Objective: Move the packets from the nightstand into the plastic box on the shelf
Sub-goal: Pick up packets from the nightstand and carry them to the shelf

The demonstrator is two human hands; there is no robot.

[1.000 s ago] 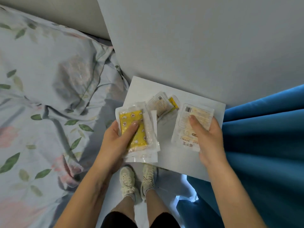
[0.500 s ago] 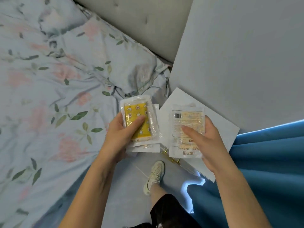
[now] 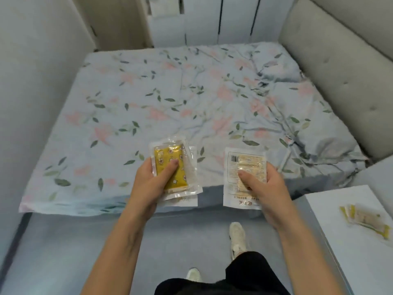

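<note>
My left hand (image 3: 148, 184) grips a small stack of clear packets, the top one a yellow star-patterned packet (image 3: 170, 167), thumb pressed across its face. My right hand (image 3: 263, 188) holds a pale beige packet with a barcode (image 3: 244, 165), thumb on top, fingers behind. Both are held in front of me over the near edge of the bed. Two or so more yellow-and-clear packets (image 3: 363, 220) lie on the white nightstand (image 3: 340, 241) at the lower right. No plastic box or shelf is in view.
A bed with a floral sheet (image 3: 170, 99) fills the middle, with a padded grey headboard (image 3: 340, 60) on the right and a white wall on the left. White cabinet doors (image 3: 202, 18) stand beyond the bed. Grey floor and my white shoes are below.
The view has swung left from the nightstand to the bed. Both hands carried their packets off the nightstand and now hold them above the bed's edge.
</note>
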